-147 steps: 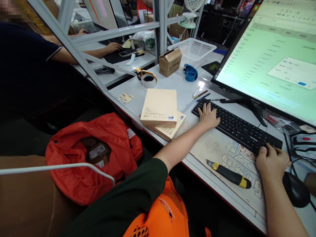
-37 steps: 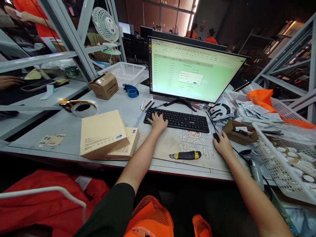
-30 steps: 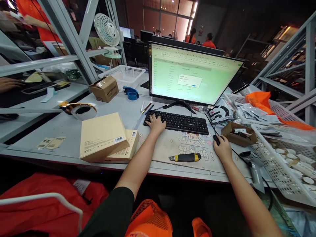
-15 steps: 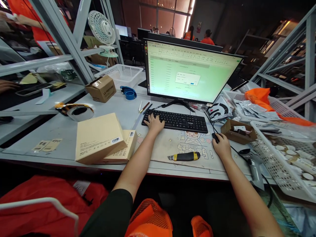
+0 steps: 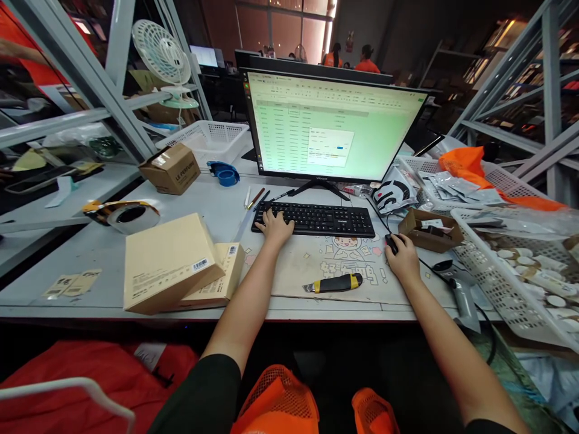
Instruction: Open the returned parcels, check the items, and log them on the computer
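My left hand [image 5: 275, 229] rests with fingers spread on the left end of a black keyboard [image 5: 325, 220]. At the right, my right hand [image 5: 403, 256] is wrapped over a black computer mouse [image 5: 392, 243] on the printed desk mat [image 5: 289, 271]. Behind the keyboard stands a monitor [image 5: 280, 138] with a table and a small dialog window on its greenish screen. A yellow and black utility knife [image 5: 337, 283], its blade out, lies on the mat between my forearms. Two flat cardboard boxes [image 5: 167, 256] are stacked askew left of my left forearm.
Tape rolls [image 5: 131, 218], a small brown carton [image 5: 174, 169] and a white basket [image 5: 217, 141] occupy the desk's left side. An open small box [image 5: 427, 232], a barcode scanner [image 5: 464, 301] and a filled white crate [image 5: 511, 295] stand right. Metal frames [image 5: 85, 78] flank the desk.
The dialog on the screen has grown taller and shows added lines. My view has shifted slightly, so the desk things sit further left. Both hands keep their places on keyboard and mouse.
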`<act>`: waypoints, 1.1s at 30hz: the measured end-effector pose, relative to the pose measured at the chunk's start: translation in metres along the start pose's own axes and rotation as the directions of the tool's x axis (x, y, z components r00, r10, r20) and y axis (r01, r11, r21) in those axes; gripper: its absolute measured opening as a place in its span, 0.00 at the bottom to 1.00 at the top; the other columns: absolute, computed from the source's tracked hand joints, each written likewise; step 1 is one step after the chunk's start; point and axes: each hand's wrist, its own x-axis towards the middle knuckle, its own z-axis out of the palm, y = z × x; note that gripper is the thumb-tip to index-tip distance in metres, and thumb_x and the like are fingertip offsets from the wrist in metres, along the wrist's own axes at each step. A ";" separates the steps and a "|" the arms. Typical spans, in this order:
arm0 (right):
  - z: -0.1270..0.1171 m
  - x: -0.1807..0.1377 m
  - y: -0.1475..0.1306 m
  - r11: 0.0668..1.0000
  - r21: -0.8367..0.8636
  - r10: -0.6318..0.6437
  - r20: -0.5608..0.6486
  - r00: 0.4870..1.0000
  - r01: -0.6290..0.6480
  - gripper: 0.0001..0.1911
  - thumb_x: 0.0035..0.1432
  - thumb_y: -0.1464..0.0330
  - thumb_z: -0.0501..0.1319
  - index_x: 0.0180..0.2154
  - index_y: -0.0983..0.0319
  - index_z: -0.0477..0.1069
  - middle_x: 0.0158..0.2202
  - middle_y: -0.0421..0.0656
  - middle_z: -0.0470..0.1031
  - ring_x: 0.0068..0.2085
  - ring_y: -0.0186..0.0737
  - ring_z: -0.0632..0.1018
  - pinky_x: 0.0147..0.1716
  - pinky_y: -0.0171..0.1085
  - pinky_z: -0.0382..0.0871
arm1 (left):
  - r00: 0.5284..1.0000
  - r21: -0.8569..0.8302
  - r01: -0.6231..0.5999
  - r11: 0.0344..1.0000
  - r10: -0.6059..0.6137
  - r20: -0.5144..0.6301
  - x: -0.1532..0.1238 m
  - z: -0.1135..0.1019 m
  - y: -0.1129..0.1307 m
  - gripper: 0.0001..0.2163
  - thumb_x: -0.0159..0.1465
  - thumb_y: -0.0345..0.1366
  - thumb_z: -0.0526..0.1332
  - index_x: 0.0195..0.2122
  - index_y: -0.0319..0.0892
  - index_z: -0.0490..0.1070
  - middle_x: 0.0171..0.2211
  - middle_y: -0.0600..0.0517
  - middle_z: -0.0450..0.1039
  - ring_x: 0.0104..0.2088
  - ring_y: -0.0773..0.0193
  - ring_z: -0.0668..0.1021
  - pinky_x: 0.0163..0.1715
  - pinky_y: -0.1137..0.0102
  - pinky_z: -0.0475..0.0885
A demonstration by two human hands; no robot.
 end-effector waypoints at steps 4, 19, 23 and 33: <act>-0.002 -0.001 -0.002 0.999 -0.026 0.032 0.052 0.998 -0.031 0.27 0.64 0.60 0.56 0.57 0.64 0.79 0.61 0.57 0.73 0.58 0.58 0.75 0.60 0.53 0.72 | 1.000 0.004 -0.003 1.000 0.003 0.004 0.000 0.000 -0.001 0.31 0.69 0.51 0.56 0.69 0.42 0.67 0.78 0.37 0.48 0.78 0.38 0.49 0.73 0.34 0.42; 0.002 -0.001 0.002 1.000 -0.025 0.018 0.047 0.999 -0.017 0.27 0.64 0.58 0.56 0.57 0.64 0.79 0.60 0.56 0.74 0.56 0.58 0.76 0.58 0.54 0.73 | 1.000 0.032 -0.001 0.999 0.001 0.000 0.003 0.004 -0.002 0.30 0.69 0.51 0.55 0.69 0.44 0.67 0.77 0.38 0.49 0.78 0.39 0.49 0.74 0.35 0.43; 0.002 -0.001 0.004 1.000 -0.002 -0.025 -0.005 1.000 0.025 0.28 0.65 0.57 0.55 0.57 0.67 0.78 0.60 0.58 0.73 0.59 0.59 0.75 0.61 0.55 0.71 | 1.000 0.035 0.006 0.999 -0.006 0.005 0.002 0.003 -0.002 0.30 0.69 0.51 0.55 0.70 0.45 0.66 0.78 0.39 0.49 0.78 0.40 0.49 0.74 0.35 0.43; 0.007 -0.002 0.007 1.000 -0.017 -0.015 0.031 0.999 0.015 0.26 0.61 0.63 0.57 0.57 0.65 0.79 0.59 0.56 0.74 0.56 0.58 0.77 0.59 0.54 0.73 | 1.000 0.022 -0.013 1.000 0.013 0.014 0.003 0.003 -0.004 0.31 0.69 0.51 0.55 0.70 0.44 0.66 0.78 0.38 0.49 0.78 0.39 0.48 0.73 0.34 0.44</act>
